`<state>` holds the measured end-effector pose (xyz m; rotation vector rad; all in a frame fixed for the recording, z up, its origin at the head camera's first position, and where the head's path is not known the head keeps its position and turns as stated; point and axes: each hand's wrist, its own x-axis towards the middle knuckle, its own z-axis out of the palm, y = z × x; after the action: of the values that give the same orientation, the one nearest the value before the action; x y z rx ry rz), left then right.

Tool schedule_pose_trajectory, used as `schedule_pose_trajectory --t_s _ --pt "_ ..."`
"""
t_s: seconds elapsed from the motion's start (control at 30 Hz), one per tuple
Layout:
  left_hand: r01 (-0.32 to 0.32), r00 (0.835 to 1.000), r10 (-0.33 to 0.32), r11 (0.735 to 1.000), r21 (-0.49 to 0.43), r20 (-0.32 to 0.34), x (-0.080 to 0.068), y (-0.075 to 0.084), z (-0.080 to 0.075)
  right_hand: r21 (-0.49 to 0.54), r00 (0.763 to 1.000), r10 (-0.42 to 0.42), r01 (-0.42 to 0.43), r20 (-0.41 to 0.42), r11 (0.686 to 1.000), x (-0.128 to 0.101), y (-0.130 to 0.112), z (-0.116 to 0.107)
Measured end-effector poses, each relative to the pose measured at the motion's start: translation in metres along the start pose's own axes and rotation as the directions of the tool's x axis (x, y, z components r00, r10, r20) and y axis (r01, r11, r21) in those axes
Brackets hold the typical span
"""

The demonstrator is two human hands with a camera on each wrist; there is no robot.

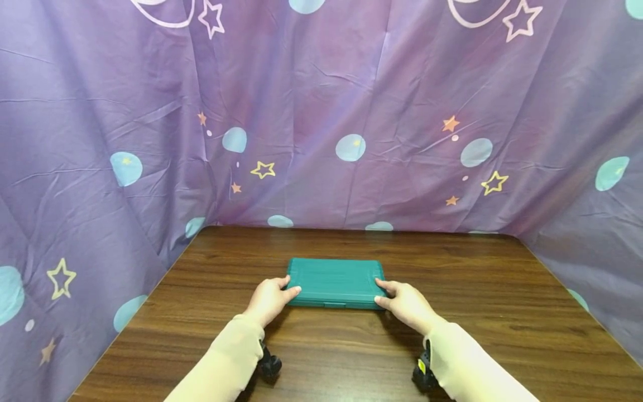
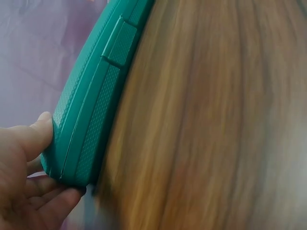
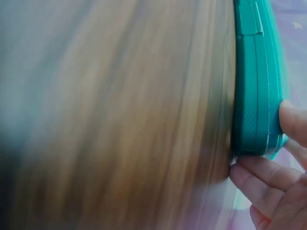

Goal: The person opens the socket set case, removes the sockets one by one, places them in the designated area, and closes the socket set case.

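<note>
There is one green plastic case [image 1: 335, 282] on one wooden table [image 1: 502, 312], with two hands on it, one left hand [image 1: 270, 298] and one right hand [image 1: 408, 304], and one purple curtain [image 1: 351, 84] behind.

I'm seeing even, bright light on head view | soft shadows lying under my sleeves | both wrist views smearing the table [image 2: 206, 120] grain, close-up blur

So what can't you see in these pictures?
- What is inside the green case: its lid is closed in every view.
- Fingers of the left hand and right hand under the case: hidden in the head view.
- Table wood grain: blurred in both wrist views.
</note>
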<state>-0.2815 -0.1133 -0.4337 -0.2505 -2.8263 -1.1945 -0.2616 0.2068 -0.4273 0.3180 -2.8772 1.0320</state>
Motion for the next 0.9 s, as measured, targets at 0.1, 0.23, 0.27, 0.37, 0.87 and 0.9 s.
schedule_pose_trajectory --t_s 0.1,0.23,0.27,0.37,0.87,0.9 --pt "-0.011 1.000 0.011 1.000 0.012 0.012 0.001 0.007 0.006 -0.010 1.000 0.012 -0.012 0.009 1.000 -0.003 0.005 -0.007" --pt "-0.028 0.999 0.027 0.999 0.032 0.021 0.002 0.015 0.012 -0.001 1.000 0.022 -0.022 0.021 1.000 -0.007 0.012 -0.016" --pt "-0.030 0.999 0.030 0.999 0.034 0.019 0.002 0.017 0.014 0.003 1.000 0.022 -0.023 0.022 1.000 -0.008 0.013 -0.018" --pt "-0.044 0.999 0.044 0.998 0.045 0.021 0.002 0.021 0.017 0.013 0.999 0.028 -0.028 0.025 1.000 -0.009 0.018 -0.022" --pt "-0.283 0.954 0.243 0.921 0.266 0.175 0.009 0.037 0.022 0.105 0.997 0.063 -0.067 0.036 0.992 -0.016 0.016 -0.020" --pt "-0.314 0.942 0.255 0.901 0.300 0.219 0.009 0.039 0.023 0.090 0.998 0.068 -0.069 0.015 0.994 -0.017 0.014 -0.020"
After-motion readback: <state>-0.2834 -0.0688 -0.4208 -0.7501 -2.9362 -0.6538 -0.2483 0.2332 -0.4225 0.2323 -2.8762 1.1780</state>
